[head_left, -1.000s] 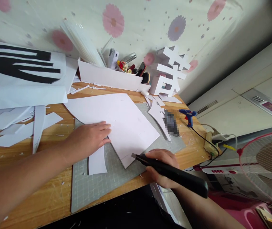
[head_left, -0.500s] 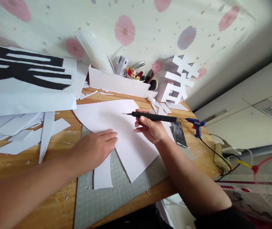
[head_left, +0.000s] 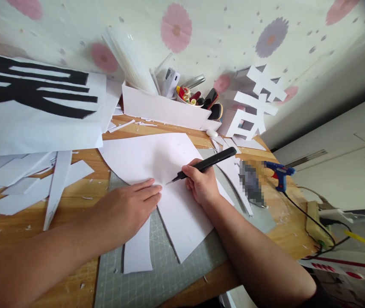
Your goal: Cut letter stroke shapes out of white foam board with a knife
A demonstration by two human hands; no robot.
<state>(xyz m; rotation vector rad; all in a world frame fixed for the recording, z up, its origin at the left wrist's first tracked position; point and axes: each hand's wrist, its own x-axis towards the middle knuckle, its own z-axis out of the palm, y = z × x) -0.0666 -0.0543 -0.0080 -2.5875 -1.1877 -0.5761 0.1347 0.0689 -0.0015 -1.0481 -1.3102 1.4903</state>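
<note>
My left hand (head_left: 128,207) lies flat, fingers stretched out, pressing a large white sheet (head_left: 157,167) on a grey cutting mat (head_left: 157,273). My right hand (head_left: 200,184) is closed round a black craft knife (head_left: 206,163), its tip touching the sheet just right of my left fingertips. A cut white strip (head_left: 136,250) lies on the mat below my left hand.
White offcuts (head_left: 35,179) cover the wooden table at left, under a sheet with black strokes (head_left: 35,92). A white tray (head_left: 166,111) of tools stands at the back, beside a white cut-out character (head_left: 256,102). A blue glue gun (head_left: 278,173) and cable lie at right.
My right hand came up from the table's front edge with the knife, then lowered its tip onto the sheet beside my left fingers. My left hand stayed pressed on the sheet.
</note>
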